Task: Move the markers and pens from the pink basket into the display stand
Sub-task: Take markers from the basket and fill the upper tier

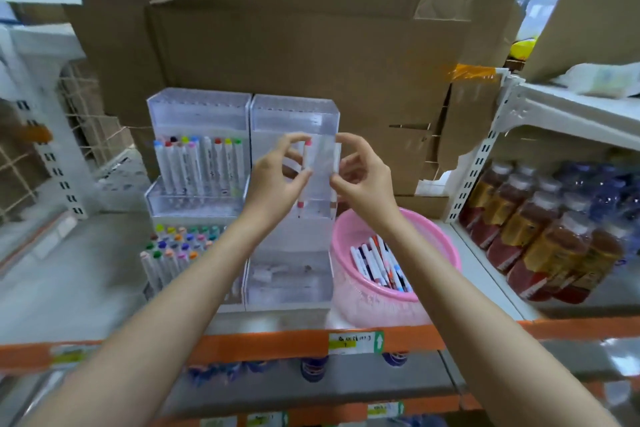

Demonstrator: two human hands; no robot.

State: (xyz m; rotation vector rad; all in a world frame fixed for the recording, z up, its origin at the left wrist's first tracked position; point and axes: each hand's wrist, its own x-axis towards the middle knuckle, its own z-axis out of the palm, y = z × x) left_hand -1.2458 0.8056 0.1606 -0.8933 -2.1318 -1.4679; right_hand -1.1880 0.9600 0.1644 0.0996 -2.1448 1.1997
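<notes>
Two clear acrylic display stands sit side by side on the shelf. The left stand (pixel 198 121) holds several white markers with coloured caps on two tiers. In front of the right stand (pixel 293 114), my left hand (pixel 277 180) pinches a white marker with red caps (pixel 304 180), held upright at the stand's upper tier. My right hand (pixel 360 177) pinches a second white marker (pixel 335 163) beside it, also upright. The pink basket (pixel 440 239) stands to the right of the stands and contains several markers and pens (pixel 381 263).
Flattened cardboard boxes (pixel 294 45) lean behind the stands. A white rack (pixel 491 149) at right holds several bottles (pixel 540 232). The shelf's orange front edge (pixel 263 343) carries a price label. A white crate (pixel 117 170) sits at left.
</notes>
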